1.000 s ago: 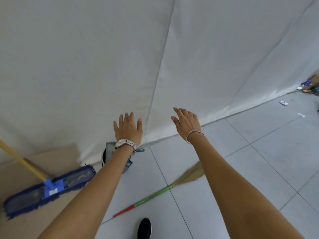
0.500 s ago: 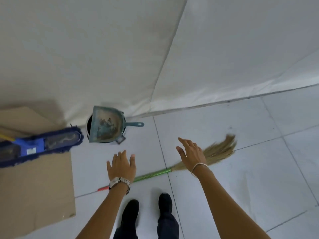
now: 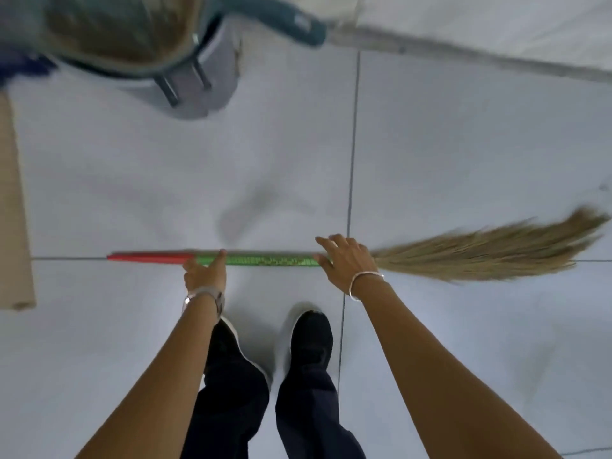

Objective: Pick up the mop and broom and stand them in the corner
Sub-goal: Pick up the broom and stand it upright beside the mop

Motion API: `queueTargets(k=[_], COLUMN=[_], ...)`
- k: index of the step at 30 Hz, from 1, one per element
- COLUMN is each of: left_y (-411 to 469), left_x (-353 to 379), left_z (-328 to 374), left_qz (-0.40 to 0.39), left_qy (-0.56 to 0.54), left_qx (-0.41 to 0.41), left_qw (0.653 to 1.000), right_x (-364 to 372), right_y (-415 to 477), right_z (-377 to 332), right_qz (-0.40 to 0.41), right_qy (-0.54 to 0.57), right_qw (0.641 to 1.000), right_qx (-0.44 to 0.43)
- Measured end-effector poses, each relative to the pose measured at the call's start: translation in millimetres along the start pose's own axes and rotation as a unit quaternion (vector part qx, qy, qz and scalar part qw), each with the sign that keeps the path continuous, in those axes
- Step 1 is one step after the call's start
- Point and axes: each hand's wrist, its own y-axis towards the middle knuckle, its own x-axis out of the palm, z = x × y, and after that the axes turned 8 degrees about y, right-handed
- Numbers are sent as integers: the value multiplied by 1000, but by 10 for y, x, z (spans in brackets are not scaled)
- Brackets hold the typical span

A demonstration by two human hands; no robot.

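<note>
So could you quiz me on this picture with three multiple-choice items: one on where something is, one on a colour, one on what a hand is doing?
1. Where does the broom lie?
A. flat on the floor, in front of the shoes
B. leaning on the wall
C. inside the dustpan

2. What colour is the handle's far left end?
A. blue
B. red
C. yellow

3. How is the right hand?
A. shut in a fist, away from the broom
B. open, fingers spread, at the handle beside the bristles
C. holding the dustpan

Answers: 1 A, it stretches across the tiles; 2 B, red tip, then green; 3 B, fingers visibly splayed over the handle.
</note>
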Motion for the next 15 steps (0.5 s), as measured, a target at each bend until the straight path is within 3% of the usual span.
queueTargets(k=[3,5,10,15], left_y=[460,690,901,659], left_x=[182,226,226,30], left_z=[-125,-197,-253,-19], left_qz=[-42,-70,-88,-67], left_qy=[-198,-288,-428,-535], left_qx=[-144,-171,-162,-75], left_qw=[969,940,885,839], right_x=[295,452,561,280], right_y=[320,464,565,574], right_z=[158,251,309,207], right_qz=[-17,-25,-41,-64], right_qy=[-45,-58,-26,67], right_qw=[999,998,999,996], right_qx=[-20,-26,-16,-1])
